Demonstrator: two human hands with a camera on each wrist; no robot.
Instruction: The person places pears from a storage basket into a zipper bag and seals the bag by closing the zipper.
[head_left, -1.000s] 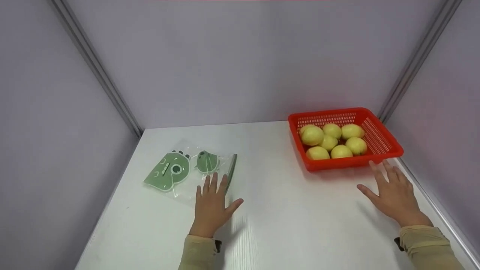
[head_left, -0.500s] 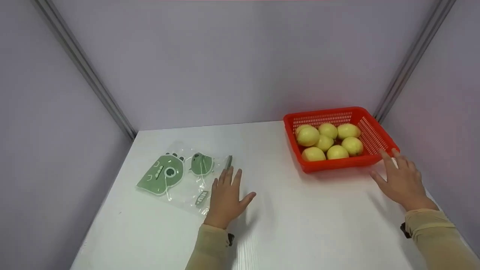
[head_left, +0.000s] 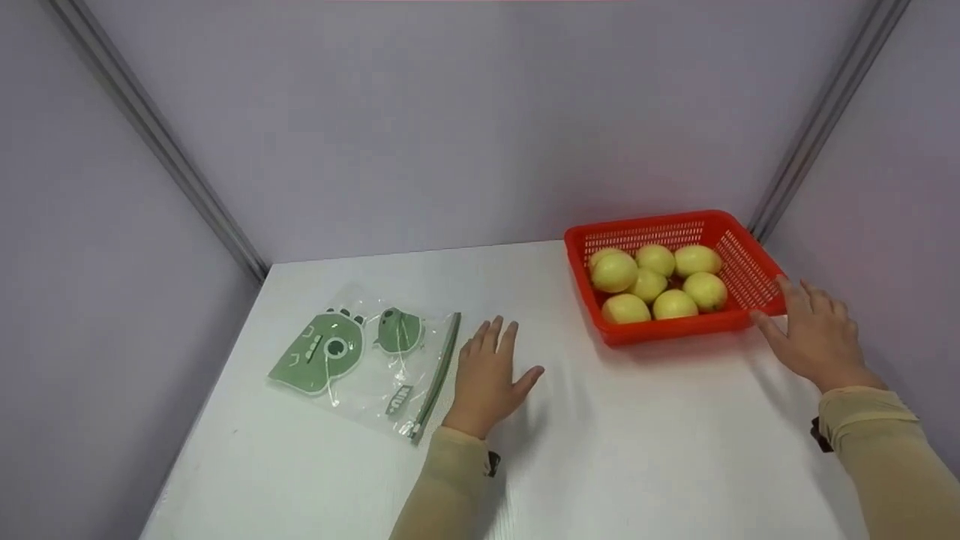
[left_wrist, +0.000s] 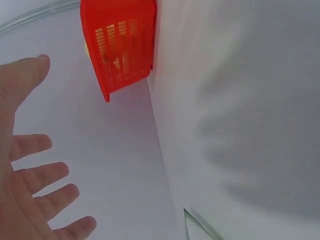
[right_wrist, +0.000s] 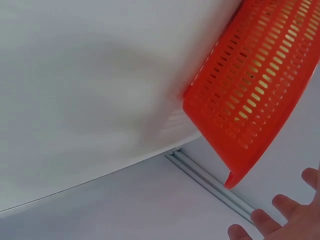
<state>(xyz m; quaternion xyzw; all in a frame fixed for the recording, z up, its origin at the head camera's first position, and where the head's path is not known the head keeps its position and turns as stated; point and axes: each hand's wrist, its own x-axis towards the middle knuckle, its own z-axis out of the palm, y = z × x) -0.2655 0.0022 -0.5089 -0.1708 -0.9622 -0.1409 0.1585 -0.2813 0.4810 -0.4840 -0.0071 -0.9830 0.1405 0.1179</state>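
My left hand (head_left: 484, 382) hovers over the white table with its fingers spread, just right of a clear plastic zip bag (head_left: 375, 375) printed with green cartoon creatures. Nothing is in that hand, and its outstretched fingers (left_wrist: 50, 200) also show in the left wrist view. At the right, a red plastic basket (head_left: 675, 325) holds several round yellow-green fruits (head_left: 674, 304). My right hand (head_left: 817, 337) is at the basket's front right corner, fingertips overlapping the rim in the head view. In the right wrist view, its spread fingers (right_wrist: 285, 206) appear beside the slotted basket wall (right_wrist: 250, 85).
A grey back wall (head_left: 420, 127) and side walls enclose the white table (head_left: 600, 450). Metal corner posts (head_left: 825, 127) rise at both back corners. The basket stands close to the back wall and near the right side wall.
My left hand has moved right, off the bag's zip edge, uncovering it. My right hand has moved forward and slightly right, up to the basket's corner. The view has shifted slightly.
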